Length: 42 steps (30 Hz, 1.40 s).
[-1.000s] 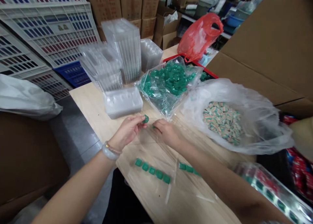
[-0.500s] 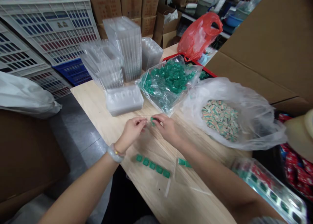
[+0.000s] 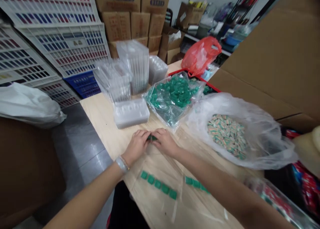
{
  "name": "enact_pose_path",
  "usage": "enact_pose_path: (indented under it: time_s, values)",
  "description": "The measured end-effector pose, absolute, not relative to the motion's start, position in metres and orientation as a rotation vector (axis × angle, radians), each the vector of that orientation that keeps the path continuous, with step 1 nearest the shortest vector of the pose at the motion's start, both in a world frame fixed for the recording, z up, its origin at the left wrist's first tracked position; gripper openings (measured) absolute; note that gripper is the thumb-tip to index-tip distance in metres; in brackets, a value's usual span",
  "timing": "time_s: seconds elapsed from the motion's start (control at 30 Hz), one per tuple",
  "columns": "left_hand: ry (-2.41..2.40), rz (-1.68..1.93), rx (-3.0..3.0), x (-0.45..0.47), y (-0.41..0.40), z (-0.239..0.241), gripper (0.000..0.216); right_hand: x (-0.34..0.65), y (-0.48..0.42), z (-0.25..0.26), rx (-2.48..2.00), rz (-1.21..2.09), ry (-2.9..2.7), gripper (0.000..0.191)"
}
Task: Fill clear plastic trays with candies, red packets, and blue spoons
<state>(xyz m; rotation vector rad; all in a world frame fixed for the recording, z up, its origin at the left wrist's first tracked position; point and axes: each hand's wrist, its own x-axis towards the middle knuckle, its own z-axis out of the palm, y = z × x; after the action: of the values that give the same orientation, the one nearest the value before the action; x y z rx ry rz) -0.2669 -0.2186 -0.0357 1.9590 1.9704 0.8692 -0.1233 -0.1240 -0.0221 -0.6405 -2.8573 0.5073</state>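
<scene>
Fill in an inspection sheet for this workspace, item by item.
Surface: pale wooden table, bearing a row of five green pieces and a second row partly hidden by the right forearm.
Things in work: held green pieces, too blurred to count; clear bag of more green pieces; white plastic bag holding striped pieces.
Clutter: stacked clear trays; red plastic bag.
Grip: left hand and right hand, both bare, fingertips close together on the held green pieces.
Cables: nothing seen.
Surroundings: stacked crates and cardboard boxes beyond the table, grey tiled floor.
</scene>
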Motion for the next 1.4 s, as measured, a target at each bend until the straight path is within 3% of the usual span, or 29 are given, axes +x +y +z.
enact_pose_path:
  time_s: [0.1,0.17,0.37,0.57,0.77,0.9,1.03,1.2,1.3,1.4]
  values:
    - [2.029,1.067,1.998,-0.286,-0.205,-0.007,0.04,-0.113,-0.116,-0.009,-0.622,0.472,-2.593,0.039]
    - [2.098,1.143,2.006,-0.301,-0.173,0.016,0.028,-0.116,-0.095,0.008,-0.648,0.377,-2.451,0.03]
    - [2.386,0.559,1.855,-0.314,-0.046,0.049,0.025,-0.171,0.022,0.046,-0.859,0.226,-2.417,0.022]
    - [2.346,0.41,1.841,-0.312,-0.034,0.035,0.024,-0.226,0.083,0.04,-0.906,0.076,-2.695,0.023]
    - [2.311,0.448,1.986,-0.316,-0.044,0.03,0.027,-0.249,0.059,0.027,-1.077,-0.025,-2.798,0.026]
    - [2.281,0.994,1.819,-0.314,-0.04,0.03,0.033,-0.219,0.035,0.039,-1.025,0.063,-2.672,0.029]
    - [1.919,1.484,1.272,-0.309,-0.047,0.031,0.036,-0.145,-0.029,0.046,-0.895,0.329,-2.372,0.024]
    - [1.876,1.4,1.381,-0.296,-0.051,0.024,0.032,-0.076,-0.121,0.003,-0.986,0.768,-2.409,0.012]
    - [2.011,1.355,1.603,-0.29,-0.042,0.028,0.033,-0.077,-0.131,-0.024,-1.052,0.695,-2.418,0.014]
    - [1.882,1.365,1.44,-0.279,-0.054,0.039,0.036,-0.087,-0.12,-0.036,-1.067,0.543,-2.462,0.018]
